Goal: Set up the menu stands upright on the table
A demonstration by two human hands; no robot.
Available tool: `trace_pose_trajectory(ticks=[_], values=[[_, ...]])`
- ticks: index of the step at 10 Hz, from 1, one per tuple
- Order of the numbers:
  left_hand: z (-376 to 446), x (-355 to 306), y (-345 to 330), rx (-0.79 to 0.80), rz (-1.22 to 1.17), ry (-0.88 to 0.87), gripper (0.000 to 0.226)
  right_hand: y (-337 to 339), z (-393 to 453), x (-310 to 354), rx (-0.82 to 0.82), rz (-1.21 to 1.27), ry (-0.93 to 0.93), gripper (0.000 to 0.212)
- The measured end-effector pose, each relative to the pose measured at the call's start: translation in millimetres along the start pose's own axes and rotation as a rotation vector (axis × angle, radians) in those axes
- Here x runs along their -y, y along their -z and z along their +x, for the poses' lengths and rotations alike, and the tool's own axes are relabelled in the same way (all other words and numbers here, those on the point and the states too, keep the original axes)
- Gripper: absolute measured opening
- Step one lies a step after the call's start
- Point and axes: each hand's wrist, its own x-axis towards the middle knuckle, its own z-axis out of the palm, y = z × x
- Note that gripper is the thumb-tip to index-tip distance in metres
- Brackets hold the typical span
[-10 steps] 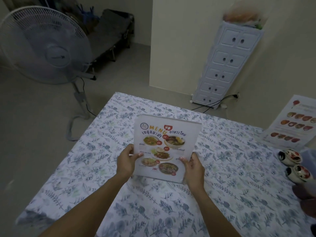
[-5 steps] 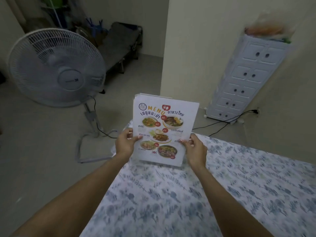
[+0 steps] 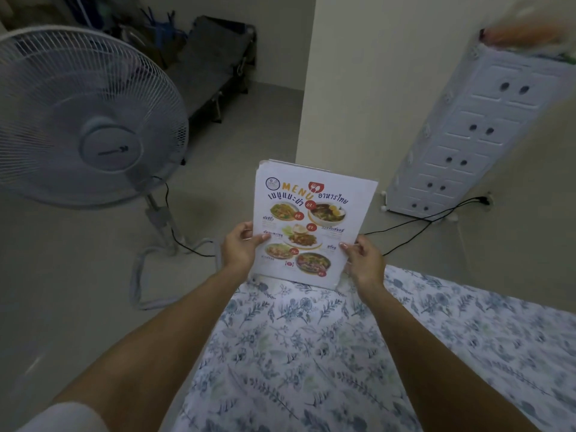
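Note:
A white menu stand (image 3: pixel 311 222) printed with food photos and the word MENU is held upright, facing me, over the far corner of the table (image 3: pixel 343 353), which has a blue floral cloth. Its bottom edge is at or just above the cloth; I cannot tell whether it touches. My left hand (image 3: pixel 238 249) grips the stand's left edge with the thumb on the front. On the lower right edge, my right hand (image 3: pixel 363 260) grips it the same way.
A white pedestal fan (image 3: pixel 84 120) stands on the floor at the left, its cord running along the floor. A white plastic drawer tower (image 3: pixel 477 135) leans against the wall at the right. A dark folding cot (image 3: pixel 215 63) is at the back.
The view has swung left, so the second menu and the small cups at the right are out of sight. Both hands have carried the stand toward the table's far corner.

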Motion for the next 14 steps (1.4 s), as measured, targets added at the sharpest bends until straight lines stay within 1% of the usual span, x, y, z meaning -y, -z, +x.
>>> trace_pose_trajectory(ticks=[1,2,4,5,7,9,10,11,12,13,14], values=[[10,7,-3,0.002,0.003,-0.031,0.032,-6,9,-2,0.004,0.019,-0.02,0.016],[14,9,-2,-0.003,0.028,-0.052,0.031,-8,12,-3,0.005,0.023,-0.019,0.011],[16,11,-5,-0.004,0.112,-0.1,0.031,-9,13,-1,0.008,-0.044,0.01,0.008],[18,7,-5,-0.01,0.164,-0.1,0.032,-11,14,0,-0.002,-0.116,0.016,0.011],[17,4,-4,-0.001,0.198,-0.104,0.035,-8,12,-1,0.021,-0.116,0.032,0.01],[15,4,-5,-0.015,0.219,-0.111,0.032,-9,11,-2,0.005,-0.156,0.043,0.016],[13,4,-6,-0.025,0.297,-0.144,0.031,-10,9,0,0.008,-0.215,0.068,0.019],[9,7,-9,0.001,0.546,-0.228,0.033,-12,9,0,0.039,-0.422,0.104,0.027],[5,11,-11,0.074,0.64,-0.232,0.04,-10,7,7,0.095,-0.573,0.084,0.038],[-2,18,-10,0.122,0.84,-0.181,0.063,1,-5,10,0.154,-0.842,0.107,0.05],[-14,15,-9,0.148,1.007,-0.192,0.068,14,-16,12,0.174,-0.991,0.176,0.057]])
